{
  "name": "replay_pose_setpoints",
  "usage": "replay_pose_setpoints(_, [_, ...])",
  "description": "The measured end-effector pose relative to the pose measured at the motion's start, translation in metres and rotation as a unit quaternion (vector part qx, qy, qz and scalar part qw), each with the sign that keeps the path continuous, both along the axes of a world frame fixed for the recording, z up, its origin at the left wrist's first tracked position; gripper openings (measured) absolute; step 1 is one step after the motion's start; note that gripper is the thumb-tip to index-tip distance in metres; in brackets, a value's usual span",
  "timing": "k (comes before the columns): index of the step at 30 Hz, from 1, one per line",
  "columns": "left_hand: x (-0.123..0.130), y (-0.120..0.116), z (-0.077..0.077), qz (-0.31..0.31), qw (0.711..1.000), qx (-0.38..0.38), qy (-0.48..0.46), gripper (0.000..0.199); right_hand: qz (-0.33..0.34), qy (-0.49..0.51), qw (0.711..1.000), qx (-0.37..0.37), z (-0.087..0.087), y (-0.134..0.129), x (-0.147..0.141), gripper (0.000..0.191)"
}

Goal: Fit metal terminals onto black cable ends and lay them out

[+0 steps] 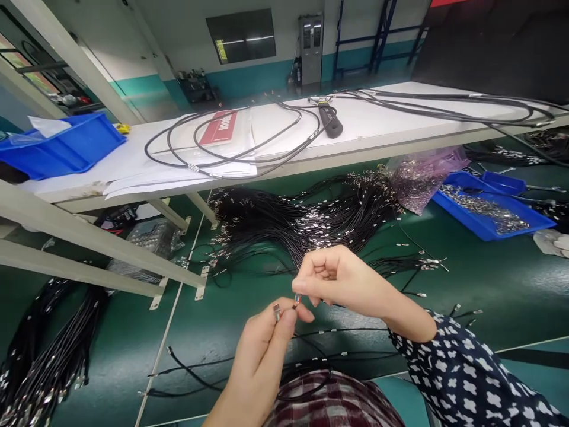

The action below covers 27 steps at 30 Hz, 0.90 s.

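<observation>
Both hands meet low in the centre of the view, over the green tabletop (249, 290). My left hand (269, 341) pinches the end of a black cable between thumb and fingers, and a small metal connector (277, 312) shows at its fingertips. Just above and to the right, my right hand (331, 276) closes thumb and forefinger on a tiny shiny metal piece (297, 298) at the cable's end. Several black cables (191, 370) with metal ends lie on the table below and around the hands.
Beyond the hands lies a large bundle of black cables (288, 222). A blue tray (493, 207) of metal parts and a pink bag (422, 178) are at the right. Above runs a white shelf (377, 127) with looped cables and a blue bin (66, 148); its legs stand at left.
</observation>
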<state>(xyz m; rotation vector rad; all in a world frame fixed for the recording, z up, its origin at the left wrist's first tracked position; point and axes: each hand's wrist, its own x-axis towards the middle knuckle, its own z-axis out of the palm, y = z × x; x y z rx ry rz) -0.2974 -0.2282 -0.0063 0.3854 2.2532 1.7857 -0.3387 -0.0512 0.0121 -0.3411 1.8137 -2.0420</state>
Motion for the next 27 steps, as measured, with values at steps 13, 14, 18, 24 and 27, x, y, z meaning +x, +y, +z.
replay_pose_setpoints(13, [-0.001,-0.012,-0.016,-0.025,0.994,0.069,-0.076,0.035,0.010,-0.039,0.999,-0.018,-0.018,-0.007,-0.005,0.035])
replay_pose_setpoints(14, [-0.001,-0.011,-0.016,-0.021,0.994,0.075,-0.079,0.035,0.009,-0.056,0.998,-0.027,-0.020,-0.008,-0.005,0.035])
replay_pose_setpoints(18, [-0.001,-0.008,-0.018,-0.001,0.992,0.102,-0.076,0.034,-0.003,-0.075,0.996,-0.042,-0.025,-0.010,-0.003,0.034])
replay_pose_setpoints(24, [0.000,-0.007,-0.016,-0.001,0.990,0.112,-0.085,0.035,-0.039,-0.035,0.998,-0.046,-0.018,-0.013,0.006,0.039])
replay_pose_setpoints(27, [0.000,-0.006,-0.017,-0.003,0.988,0.119,-0.102,0.035,-0.041,-0.023,0.997,-0.065,-0.013,-0.015,0.012,0.038])
